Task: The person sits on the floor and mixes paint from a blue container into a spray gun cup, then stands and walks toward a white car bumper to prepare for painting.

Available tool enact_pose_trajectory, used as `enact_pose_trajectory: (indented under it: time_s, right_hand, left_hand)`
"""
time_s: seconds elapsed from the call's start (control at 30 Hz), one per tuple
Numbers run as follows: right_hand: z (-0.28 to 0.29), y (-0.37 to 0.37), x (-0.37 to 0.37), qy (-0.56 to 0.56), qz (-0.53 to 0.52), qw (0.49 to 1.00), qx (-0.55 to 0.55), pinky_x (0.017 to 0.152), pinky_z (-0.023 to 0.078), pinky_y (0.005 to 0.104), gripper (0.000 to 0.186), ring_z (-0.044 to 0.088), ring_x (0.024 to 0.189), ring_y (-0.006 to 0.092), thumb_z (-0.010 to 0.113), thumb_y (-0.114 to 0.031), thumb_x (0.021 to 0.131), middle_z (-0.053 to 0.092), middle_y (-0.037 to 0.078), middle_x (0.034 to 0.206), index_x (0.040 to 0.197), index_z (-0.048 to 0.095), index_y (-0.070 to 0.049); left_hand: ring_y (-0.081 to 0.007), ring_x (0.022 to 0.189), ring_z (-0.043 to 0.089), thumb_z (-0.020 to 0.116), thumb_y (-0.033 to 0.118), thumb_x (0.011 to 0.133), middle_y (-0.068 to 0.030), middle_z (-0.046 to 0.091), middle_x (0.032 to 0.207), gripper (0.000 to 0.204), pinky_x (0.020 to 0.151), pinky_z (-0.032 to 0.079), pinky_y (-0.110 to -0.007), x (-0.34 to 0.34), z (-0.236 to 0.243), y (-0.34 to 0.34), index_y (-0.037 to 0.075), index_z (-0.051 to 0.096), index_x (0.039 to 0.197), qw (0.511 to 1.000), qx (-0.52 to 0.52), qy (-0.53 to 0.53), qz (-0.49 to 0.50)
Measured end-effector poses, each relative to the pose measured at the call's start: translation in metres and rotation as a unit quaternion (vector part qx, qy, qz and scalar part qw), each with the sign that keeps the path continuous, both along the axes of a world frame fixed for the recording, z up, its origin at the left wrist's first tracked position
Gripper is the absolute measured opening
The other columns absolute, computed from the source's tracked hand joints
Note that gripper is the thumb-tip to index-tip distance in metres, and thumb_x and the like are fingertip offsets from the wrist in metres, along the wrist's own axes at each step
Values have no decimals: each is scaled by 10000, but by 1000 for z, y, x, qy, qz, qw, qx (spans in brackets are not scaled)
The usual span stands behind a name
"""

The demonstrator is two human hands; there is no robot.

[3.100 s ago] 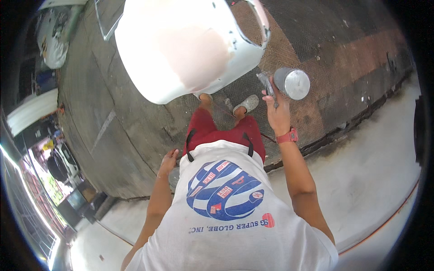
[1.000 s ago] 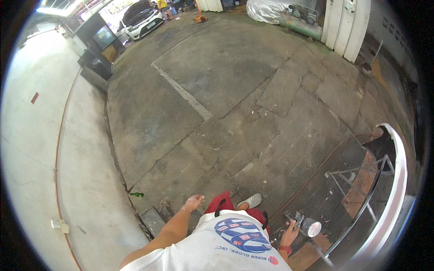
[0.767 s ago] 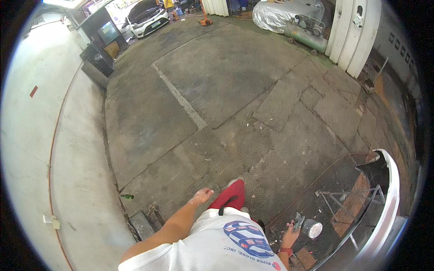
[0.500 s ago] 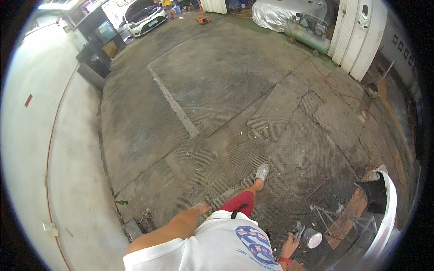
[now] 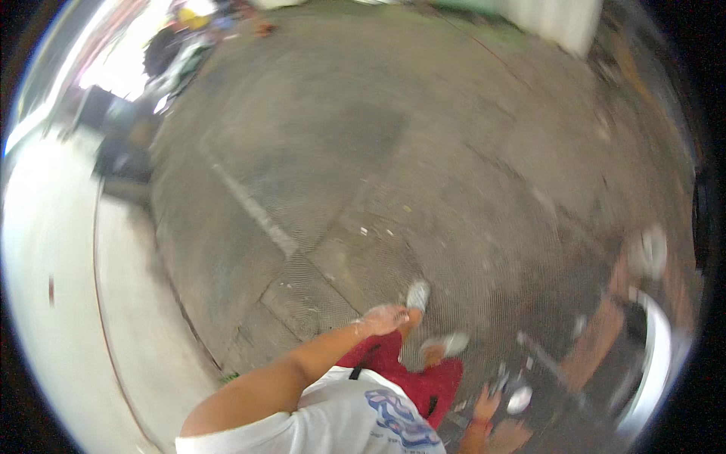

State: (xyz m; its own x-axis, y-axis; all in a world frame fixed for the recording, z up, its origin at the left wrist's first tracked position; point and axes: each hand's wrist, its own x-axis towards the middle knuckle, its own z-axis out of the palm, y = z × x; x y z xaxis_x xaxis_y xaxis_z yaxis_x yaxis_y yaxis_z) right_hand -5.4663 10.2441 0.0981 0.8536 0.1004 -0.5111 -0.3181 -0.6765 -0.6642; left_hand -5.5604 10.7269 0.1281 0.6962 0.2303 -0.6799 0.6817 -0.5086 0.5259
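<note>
My left hand (image 5: 384, 320), dusted whitish, is in front of my red shorts at the end of my bent left arm. Motion smears its fingers, and I make out nothing in it. Low on the right, my right hand (image 5: 485, 405), with a red band at the wrist, is closed round a grey metal tool (image 5: 500, 380), too blurred to name more closely. Against the tool's right side is a round can-like piece with a pale face (image 5: 518, 399). Whether the two are joined I cannot tell.
A curved white panel, like a car bumper (image 5: 655, 359), stands at the right beside brown sheets (image 5: 594, 344) on the floor. A pale wall (image 5: 57, 303) runs along the left. Dark cabinets (image 5: 121, 151) stand farther back. The concrete floor (image 5: 393, 151) has a patterned surface.
The view has turned and blurred. My left arm has swung up and forward, bringing the hand before my shorts. Both my shoes now show. My right hand stays low beside the tool.
</note>
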Motion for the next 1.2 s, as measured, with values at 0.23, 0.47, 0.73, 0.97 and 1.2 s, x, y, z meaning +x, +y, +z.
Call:
enact_pose_trajectory:
  time_s: [0.23, 0.47, 0.73, 0.97, 1.2]
  right_hand:
    - [-163, -8, 121, 10, -2, 974, -225, 947, 536, 528, 678, 663, 1105, 510, 778, -461, 904, 716, 321, 1112, 1387, 634, -7]
    - [-279, -5, 194, 15, 45, 995, -87, 1042, 525, 502, 808, 645, 1210, 474, 771, -264, 910, 673, 260, 1336, 1619, 398, -161]
    - [-476, -26, 231, 95, -4, 986, -137, 1101, 479, 509, 778, 594, 1280, 483, 816, -290, 862, 660, 265, 1353, 1544, 497, -93]
    - [-555, -93, 237, 125, -61, 979, -148, 1086, 491, 475, 741, 622, 1265, 454, 812, -308, 873, 666, 277, 1343, 1497, 528, -28]
    - [-605, -134, 236, 150, -37, 967, -201, 1092, 486, 469, 800, 623, 1264, 444, 800, -415, 883, 668, 262, 1347, 1538, 497, -69]
  left_hand:
    - [-422, 1297, 587, 558, 476, 1047, -203, 639, 1403, 514, 1132, 447, -508, 100, -64, -147, 106, 630, 1396, 960, -142, 8, -241]
    - [-365, 1393, 503, 602, 530, 1008, -150, 616, 1436, 580, 1217, 311, -592, 95, -134, -300, 68, 651, 1356, 881, -259, -49, -392]
    - [-330, 1483, 412, 672, 519, 926, -140, 531, 1506, 641, 1289, 127, -634, 165, -229, -331, 90, 615, 1399, 866, -318, -62, -381]
    - [-317, 1498, 404, 733, 429, 882, -119, 525, 1521, 567, 1282, 161, -640, 176, -239, -347, 106, 649, 1340, 870, -367, -34, -327]
    - [-321, 1485, 430, 746, 434, 860, -126, 544, 1514, 541, 1278, 159, -645, 186, -237, -354, 112, 691, 1291, 861, -381, -11, -337]
